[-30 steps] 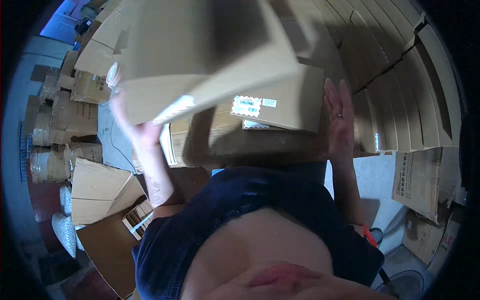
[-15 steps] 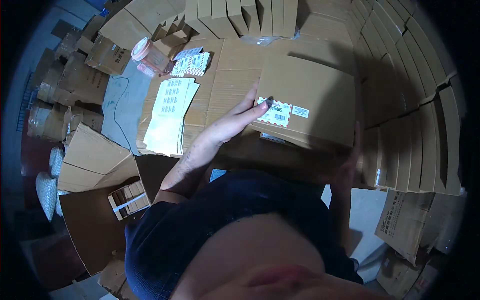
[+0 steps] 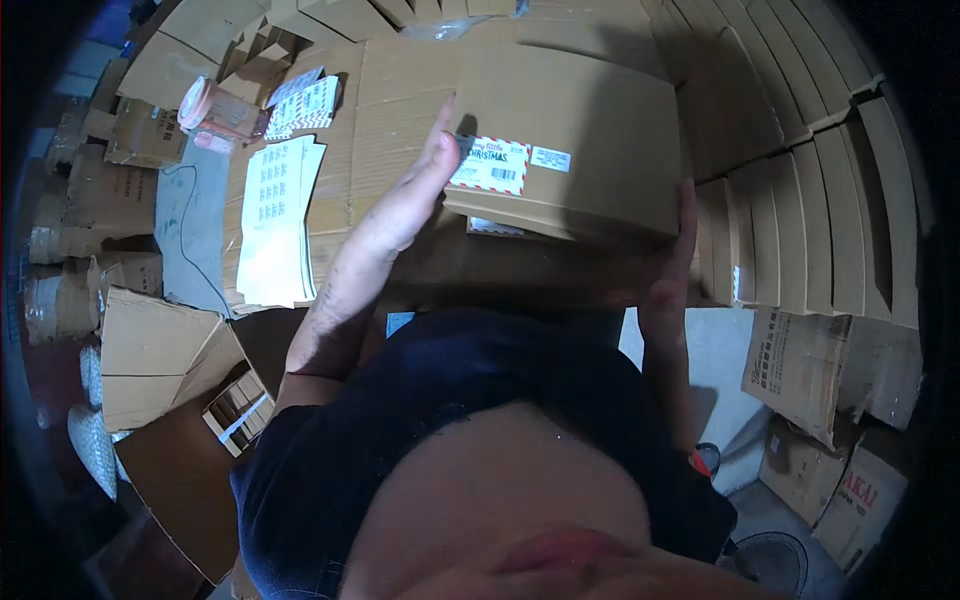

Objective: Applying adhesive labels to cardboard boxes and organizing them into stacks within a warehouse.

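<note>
A closed brown cardboard box (image 3: 590,110) lies before me, with a red-and-white edged label (image 3: 490,165) and a small white sticker (image 3: 551,159) on its top near the left front corner. My left hand (image 3: 425,180) grips the box's left side, its thumb by the label's edge. Against the right side rests my right hand (image 3: 672,265), partly in shadow, so the box is held between both hands. Part of another label (image 3: 494,227) shows beneath the box's front edge.
Label sheets (image 3: 270,220), a stack of striped labels (image 3: 303,105) and a pink-lidded jar (image 3: 215,112) stand to the left. Rows of cardboard boxes (image 3: 800,210) line the right. An open carton (image 3: 165,370) sits lower left, with small boxes (image 3: 240,408) inside.
My view has shifted, so the whole scene sits farther left and higher. My left thumb has slid off the label's face to its left edge. Both hands remain on the box.
</note>
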A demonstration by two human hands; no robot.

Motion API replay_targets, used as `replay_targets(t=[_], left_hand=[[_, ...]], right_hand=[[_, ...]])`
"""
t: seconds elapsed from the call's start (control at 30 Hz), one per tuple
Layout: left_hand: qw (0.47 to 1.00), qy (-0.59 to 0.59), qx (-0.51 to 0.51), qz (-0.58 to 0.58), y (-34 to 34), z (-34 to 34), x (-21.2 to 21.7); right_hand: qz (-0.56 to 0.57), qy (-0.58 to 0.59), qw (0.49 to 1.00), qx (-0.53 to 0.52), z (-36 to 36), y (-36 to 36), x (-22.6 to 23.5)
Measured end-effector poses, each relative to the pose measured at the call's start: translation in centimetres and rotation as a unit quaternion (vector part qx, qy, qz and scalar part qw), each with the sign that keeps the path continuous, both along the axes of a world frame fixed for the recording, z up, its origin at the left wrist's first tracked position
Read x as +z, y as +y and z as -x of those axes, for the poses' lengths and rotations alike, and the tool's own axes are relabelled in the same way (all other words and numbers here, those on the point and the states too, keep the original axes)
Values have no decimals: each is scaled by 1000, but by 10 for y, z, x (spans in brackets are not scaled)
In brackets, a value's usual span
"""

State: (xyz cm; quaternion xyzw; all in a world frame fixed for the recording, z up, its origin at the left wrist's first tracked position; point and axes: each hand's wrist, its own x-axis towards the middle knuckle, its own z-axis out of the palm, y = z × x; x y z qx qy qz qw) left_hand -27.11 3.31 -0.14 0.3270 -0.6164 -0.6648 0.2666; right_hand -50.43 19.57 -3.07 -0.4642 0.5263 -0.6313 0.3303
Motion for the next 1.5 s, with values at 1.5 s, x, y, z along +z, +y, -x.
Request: replay_targets(t=[1.5], left_hand=[[984, 100, 107, -98, -2, 21, -48]], right_hand=[[-3, 55, 998, -16, -2, 20, -49]])
